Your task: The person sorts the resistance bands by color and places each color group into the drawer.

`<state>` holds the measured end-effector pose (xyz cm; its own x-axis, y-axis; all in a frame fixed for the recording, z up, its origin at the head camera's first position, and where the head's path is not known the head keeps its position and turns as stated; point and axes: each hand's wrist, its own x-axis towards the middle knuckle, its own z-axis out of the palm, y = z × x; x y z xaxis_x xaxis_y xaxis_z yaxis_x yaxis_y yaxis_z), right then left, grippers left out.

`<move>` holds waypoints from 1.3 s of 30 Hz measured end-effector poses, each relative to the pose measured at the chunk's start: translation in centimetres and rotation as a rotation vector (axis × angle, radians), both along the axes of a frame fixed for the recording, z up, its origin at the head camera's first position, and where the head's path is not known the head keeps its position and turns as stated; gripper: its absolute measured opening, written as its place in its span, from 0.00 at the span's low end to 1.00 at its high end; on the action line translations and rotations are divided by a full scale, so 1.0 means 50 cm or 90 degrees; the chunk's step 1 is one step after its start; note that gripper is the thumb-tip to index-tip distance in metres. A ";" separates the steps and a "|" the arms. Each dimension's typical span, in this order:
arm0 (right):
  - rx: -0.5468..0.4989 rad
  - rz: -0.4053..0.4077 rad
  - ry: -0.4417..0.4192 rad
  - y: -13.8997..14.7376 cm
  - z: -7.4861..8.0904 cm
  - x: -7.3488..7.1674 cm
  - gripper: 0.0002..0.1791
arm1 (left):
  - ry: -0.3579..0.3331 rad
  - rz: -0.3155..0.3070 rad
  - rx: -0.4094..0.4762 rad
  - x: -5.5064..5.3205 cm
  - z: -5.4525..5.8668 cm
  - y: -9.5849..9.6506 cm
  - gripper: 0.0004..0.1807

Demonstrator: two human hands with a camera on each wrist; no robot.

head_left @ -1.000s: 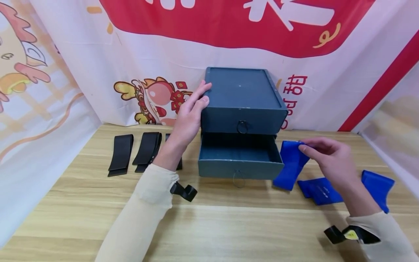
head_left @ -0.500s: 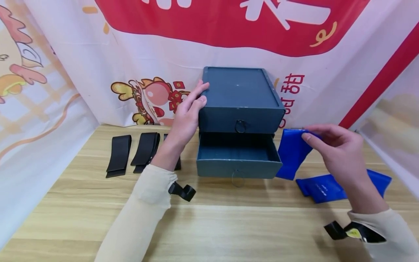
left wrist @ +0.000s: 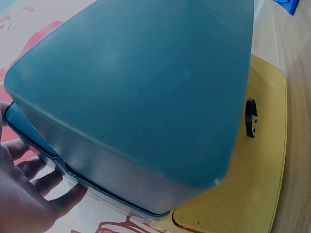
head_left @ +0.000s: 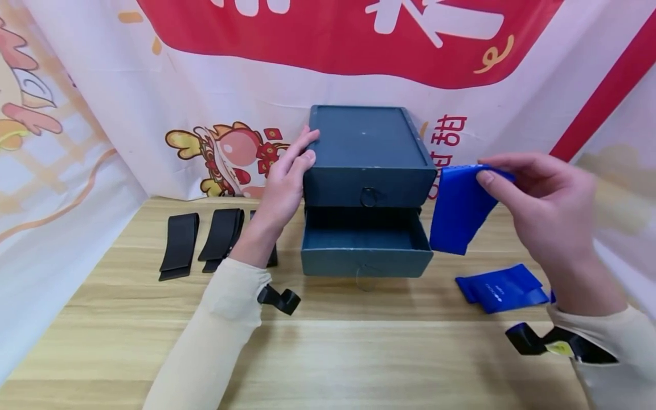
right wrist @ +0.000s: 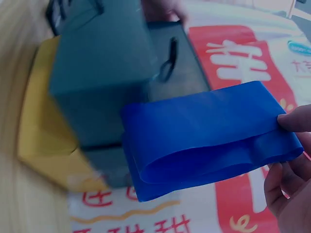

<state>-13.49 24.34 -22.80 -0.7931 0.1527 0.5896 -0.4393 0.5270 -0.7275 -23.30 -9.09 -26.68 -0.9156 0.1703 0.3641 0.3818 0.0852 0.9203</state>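
1. R hand: thumb & fingers pinch the top end of blue band; grip narrow.
2. Blue band: folded w/ loop showing in R wrist view; hangs above table, just R of drawer unit. Contact w/ unit: can't tell.
3. L hand: fingers extended, resting at L edge of drawer unit; no grip.
4. Upper drawer: closed; dark ring pull on front.
5. Lower drawer: pulled out; thin ring on front.
6. Yellow panel: w/ black handle, seen below unit in L wrist view.
7. 2nd blue band: folded, on table near R forearm; white print on top.
8. Black bands: 3 pcs., folded, in row L of unit; 3rd partly hidden behind L arm.
9. Backdrop: white cloth w/ red print, behind unit.
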 end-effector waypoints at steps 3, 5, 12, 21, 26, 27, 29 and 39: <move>0.005 0.004 0.023 -0.016 0.020 0.008 0.17 | 0.000 0.002 -0.001 -0.001 -0.001 -0.001 0.26; 0.003 0.011 0.034 -0.027 0.031 0.012 0.17 | 0.001 0.001 -0.001 -0.001 -0.001 -0.001 0.26; -0.073 0.098 0.041 -0.060 0.038 0.013 0.16 | 0.004 -0.006 0.002 -0.002 -0.003 -0.001 0.27; -0.070 0.098 0.010 -0.096 0.035 0.006 0.17 | 0.006 -0.005 -0.002 -0.002 -0.002 0.000 0.27; -0.065 0.111 0.019 -0.108 0.035 -0.012 0.17 | 0.006 -0.007 -0.003 -0.002 -0.001 -0.001 0.27; -0.062 0.113 0.020 -0.110 0.034 -0.016 0.17 | 0.006 -0.007 -0.003 -0.002 0.000 -0.001 0.27; -0.057 0.117 0.017 -0.112 0.031 -0.025 0.16 | 0.007 -0.006 -0.002 -0.001 0.000 -0.001 0.27; -0.003 0.116 -0.033 -0.107 -0.015 -0.058 0.16 | 0.004 -0.009 -0.002 0.000 0.000 0.000 0.27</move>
<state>-16.38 19.01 -23.56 -0.8376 0.0067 0.5463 -0.4885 0.4388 -0.7542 -23.32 -9.07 -26.68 -0.9112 0.1836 0.3687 0.3880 0.0825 0.9180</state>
